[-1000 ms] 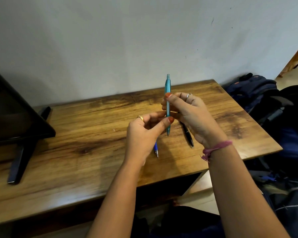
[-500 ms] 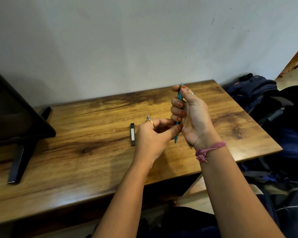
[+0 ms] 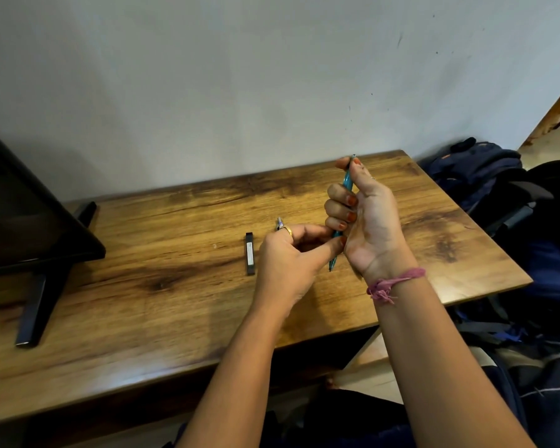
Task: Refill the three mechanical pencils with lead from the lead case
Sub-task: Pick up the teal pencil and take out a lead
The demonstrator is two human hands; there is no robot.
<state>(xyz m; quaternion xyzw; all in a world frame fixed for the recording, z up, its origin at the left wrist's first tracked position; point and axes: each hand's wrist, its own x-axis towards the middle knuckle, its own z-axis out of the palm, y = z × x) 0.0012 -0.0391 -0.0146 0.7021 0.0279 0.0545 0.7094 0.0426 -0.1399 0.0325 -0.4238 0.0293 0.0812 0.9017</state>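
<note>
Gripping the teal mechanical pencil [image 3: 347, 182] near upright above the wooden table [image 3: 175, 286], the right hand [image 3: 366, 221] had its fingers curled round the barrel, palm turned toward the camera, with the thumb pressed against the top end and the writing tip [image 3: 332, 265] pointing down below the heel of the hand. A pink thread bracelet [image 3: 392, 284] circled that wrist.

The left hand [image 3: 291, 263] sat just beside it, lower and to the left, its thumb stretched out so that the thumbnail touched the lower barrel of the teal pencil. Its other fingers were curled inward; whether they pinched anything small could not be told. A gold ring [image 3: 289, 230] showed on one finger, and the end of a second pencil [image 3: 279, 222], silver-tipped, poked out from behind the knuckles; it could not be told whether it lay on the table or was held.

On the table, just left of the left hand, lay the black lead case [image 3: 250, 253], a slim dark bar lying lengthwise away from the viewer, apart from both hands.

At the far left stood a dark monitor [image 3: 23, 215] on a black angled stand [image 3: 42, 302]. Blue backpacks [image 3: 479, 169] were piled beside the table's right edge.
</note>
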